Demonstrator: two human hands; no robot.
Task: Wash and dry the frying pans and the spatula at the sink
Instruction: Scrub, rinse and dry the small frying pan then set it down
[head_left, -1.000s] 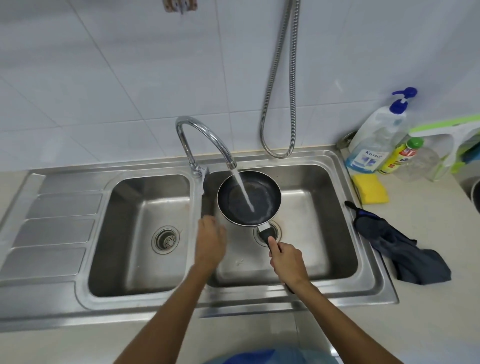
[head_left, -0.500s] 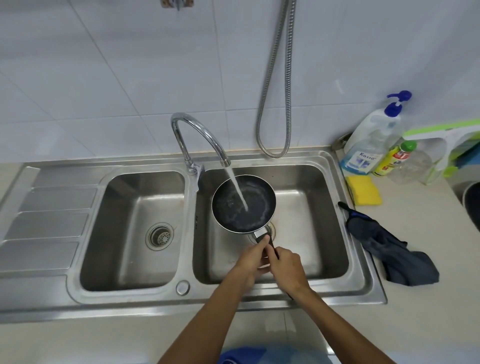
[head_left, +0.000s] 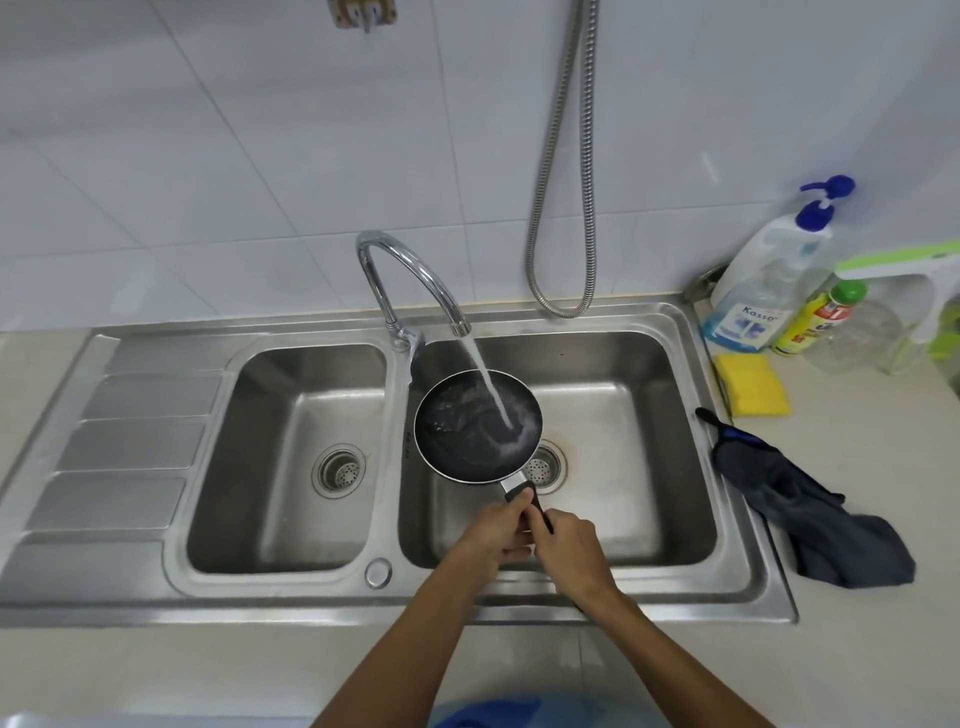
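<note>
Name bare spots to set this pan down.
Free: the ribbed drainboard left of the left basin, that basin itself, the front counter strip. Crowded: right counter with bottles, yellow sponge, dark cloth; right basin under the pan.

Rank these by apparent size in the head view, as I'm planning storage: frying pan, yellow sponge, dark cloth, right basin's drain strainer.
1. dark cloth
2. frying pan, raised nearer the camera, so its rank is less sure
3. yellow sponge
4. drain strainer, partly hidden by the pan

Small black frying pan (head_left: 470, 434) upright under running water.
</note>
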